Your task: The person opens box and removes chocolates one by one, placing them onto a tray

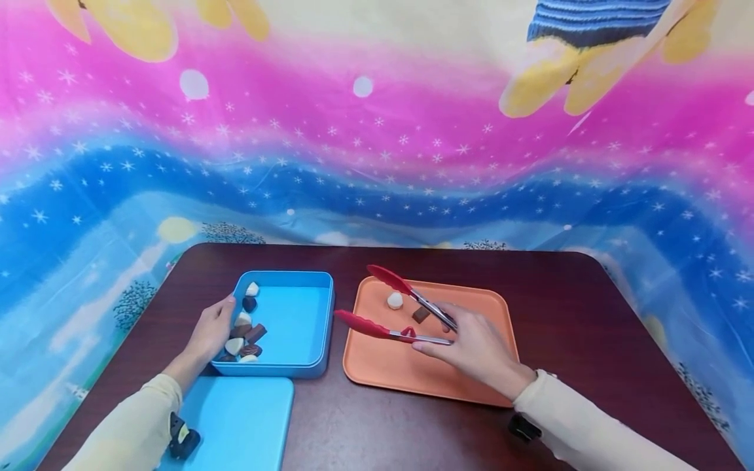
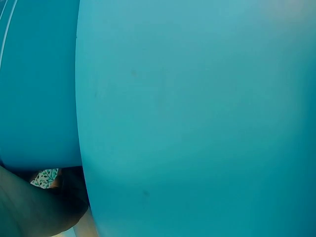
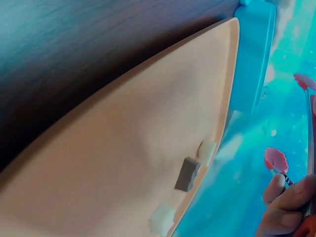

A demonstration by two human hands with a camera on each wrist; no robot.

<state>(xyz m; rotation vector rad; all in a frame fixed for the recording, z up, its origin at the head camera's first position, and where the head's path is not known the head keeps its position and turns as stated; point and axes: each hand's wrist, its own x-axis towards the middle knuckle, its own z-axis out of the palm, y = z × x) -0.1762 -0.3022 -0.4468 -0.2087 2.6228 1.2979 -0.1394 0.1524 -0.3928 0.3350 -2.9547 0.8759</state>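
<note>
My right hand (image 1: 477, 340) holds metal tongs (image 1: 432, 311) with red tips over the orange tray (image 1: 377, 373); the tips are spread apart with nothing between them. Beneath the tongs lie a white chocolate (image 1: 394, 300) and a brown chocolate bar (image 1: 421, 314). The right wrist view adds a second pale piece (image 3: 162, 219), which the hand hides from the head. At the left, my left hand (image 1: 213, 327) grips the side wall of a blue box (image 1: 294, 327), its fingers partly hidden. Several dark, brown and white chocolates (image 1: 253, 333) lie along that side inside.
A blue lid (image 1: 247, 418) lies flat in front of the box, under my left forearm. Box and tray stand side by side on a dark wooden table (image 1: 389, 425). A patterned cloth (image 1: 377, 163) hangs behind the table and along its sides.
</note>
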